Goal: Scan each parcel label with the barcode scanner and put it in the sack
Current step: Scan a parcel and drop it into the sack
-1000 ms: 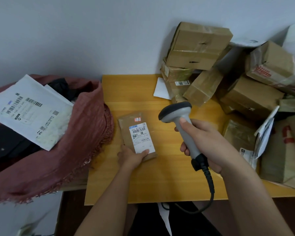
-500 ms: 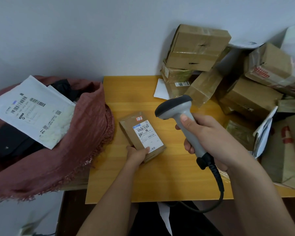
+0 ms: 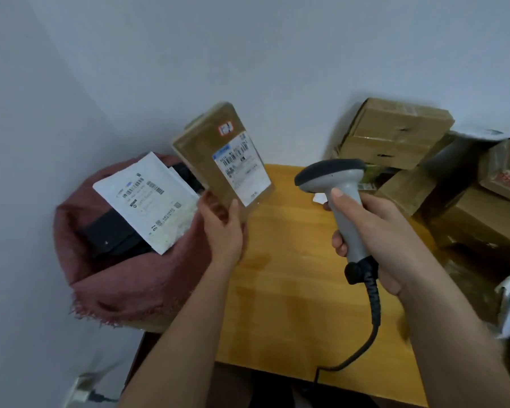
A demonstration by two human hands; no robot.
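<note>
Sack (image 3: 124,278) holds white mailer (image 3: 147,201) and dark parcel (image 3: 112,237).

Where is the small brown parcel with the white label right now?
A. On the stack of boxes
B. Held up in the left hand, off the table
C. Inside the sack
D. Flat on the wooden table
B: the left hand grips the small brown parcel by its lower end, lifted clear of the table beside the sack.
</note>
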